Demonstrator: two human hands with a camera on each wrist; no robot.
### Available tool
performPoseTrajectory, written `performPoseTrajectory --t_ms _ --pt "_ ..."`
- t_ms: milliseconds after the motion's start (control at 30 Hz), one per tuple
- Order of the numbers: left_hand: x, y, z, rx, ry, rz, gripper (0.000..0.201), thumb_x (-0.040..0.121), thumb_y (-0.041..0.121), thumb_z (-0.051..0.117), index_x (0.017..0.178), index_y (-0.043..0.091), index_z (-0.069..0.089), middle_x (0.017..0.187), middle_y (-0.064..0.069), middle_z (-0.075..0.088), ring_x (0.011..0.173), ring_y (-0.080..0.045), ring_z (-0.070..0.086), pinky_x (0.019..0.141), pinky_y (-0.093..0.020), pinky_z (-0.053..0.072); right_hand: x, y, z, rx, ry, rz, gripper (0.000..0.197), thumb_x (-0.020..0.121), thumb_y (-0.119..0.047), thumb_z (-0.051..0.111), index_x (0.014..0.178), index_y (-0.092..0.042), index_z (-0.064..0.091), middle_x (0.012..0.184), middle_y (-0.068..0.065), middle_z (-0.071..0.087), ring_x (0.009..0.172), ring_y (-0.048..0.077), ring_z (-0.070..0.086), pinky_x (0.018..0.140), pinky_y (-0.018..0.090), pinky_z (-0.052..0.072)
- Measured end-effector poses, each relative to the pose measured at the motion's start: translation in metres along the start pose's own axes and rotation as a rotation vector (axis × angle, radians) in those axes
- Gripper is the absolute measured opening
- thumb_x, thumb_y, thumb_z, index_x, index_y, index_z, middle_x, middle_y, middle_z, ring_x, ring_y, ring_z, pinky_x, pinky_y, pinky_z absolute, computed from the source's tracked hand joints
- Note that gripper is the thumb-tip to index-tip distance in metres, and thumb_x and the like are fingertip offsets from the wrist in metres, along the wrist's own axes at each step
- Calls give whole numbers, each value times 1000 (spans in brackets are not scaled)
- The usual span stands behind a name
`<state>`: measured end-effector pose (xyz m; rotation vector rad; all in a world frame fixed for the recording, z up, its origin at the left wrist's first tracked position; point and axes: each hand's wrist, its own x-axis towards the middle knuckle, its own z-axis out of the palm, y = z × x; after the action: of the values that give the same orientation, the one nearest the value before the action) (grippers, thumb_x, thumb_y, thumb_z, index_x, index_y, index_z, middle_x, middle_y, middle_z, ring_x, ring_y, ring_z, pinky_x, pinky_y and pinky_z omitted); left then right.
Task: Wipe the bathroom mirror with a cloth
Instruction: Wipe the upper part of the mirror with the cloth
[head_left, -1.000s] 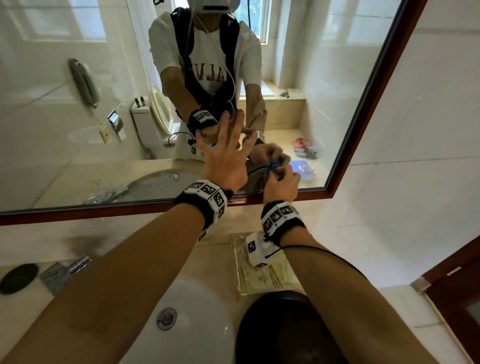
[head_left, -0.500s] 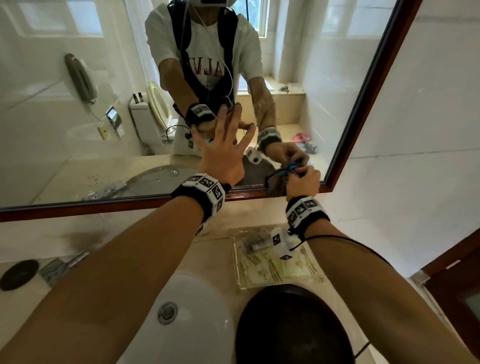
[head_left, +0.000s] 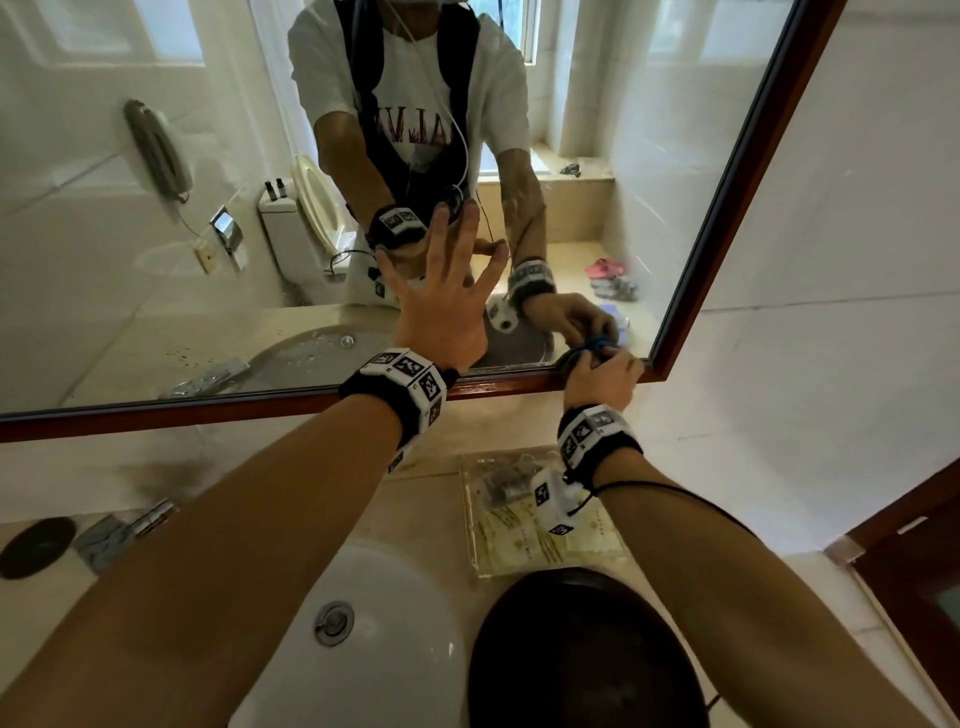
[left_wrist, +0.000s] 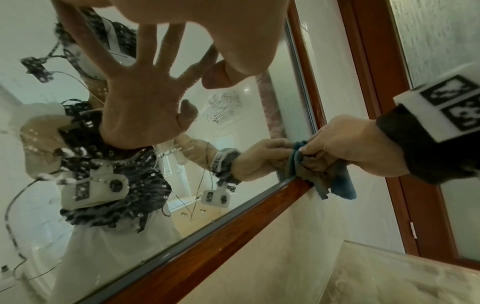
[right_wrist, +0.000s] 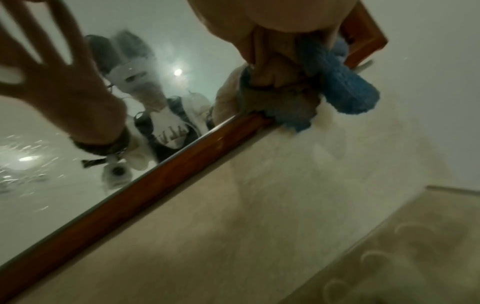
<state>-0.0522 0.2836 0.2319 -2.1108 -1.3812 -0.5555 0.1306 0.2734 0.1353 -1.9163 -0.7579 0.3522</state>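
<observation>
Your right hand (head_left: 602, 376) has moved right since the earlier frame; its fingers now clamp the blue cloth (left_wrist: 322, 174) at the mirror (head_left: 156, 291)'s lower right corner, cloth overhanging the wooden frame (left_wrist: 233, 232) below your fingertips. Your left hand (head_left: 441, 306) stays spread, fingers apart, against the glass.

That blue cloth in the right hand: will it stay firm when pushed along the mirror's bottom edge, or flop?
Probably floppy: the blue cloth bunches in the right hand and a loose end droops past the wooden frame. It looks light and plush, so it likely drags rather than slides; a wadded grip should keep pressure on the mirror.
</observation>
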Motion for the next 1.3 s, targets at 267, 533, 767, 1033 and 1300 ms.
performPoseTrajectory --t_ms 267,533,767,1033,1300 --pt "-4 -2 -2 -67 67 9 84 75 21 67 149 34 31 163 -14 9 149 -38 5 100 -81 15 -68 -10 46 62 -100 -116 44 94 -15 59 134 -4 49 147 16 28 134 30 35 111 31 31" --pt "-18 -21 0 -54 32 -48 86 73 17 61 150 37 27 163 -18 2 148 -42 2 105 -78 12 -47 -25 18 204 -86 -41 18 90 -7 56 105 -10 65 121 13 54 103 27 57 88 25 41" --pt "-23 -38 -3 -104 -66 -188 93 79 22 59 153 40 5 161 -19 -12 147 -46 -8 99 -81 17 26 -31 -32 322 151 146 25 83 -10 53 101 -18 67 108 12 67 99 29 64 90 40 53" --pt "-37 -75 -10 -119 -65 -243 95 77 16 60 153 39 10 161 -19 -10 146 -46 -8 101 -81 15 -4 -63 -20 260 101 51 16 86 -13 53 96 -17 64 111 10 59 91 29 59 82 36 51" --pt "-54 -115 -8 -80 -106 -199 95 74 16 60 152 42 11 162 -15 -14 148 -41 -10 97 -82 20 -83 -92 41 126 -34 -144 14 90 -15 53 96 -14 66 109 11 51 94 33 57 81 34 45"
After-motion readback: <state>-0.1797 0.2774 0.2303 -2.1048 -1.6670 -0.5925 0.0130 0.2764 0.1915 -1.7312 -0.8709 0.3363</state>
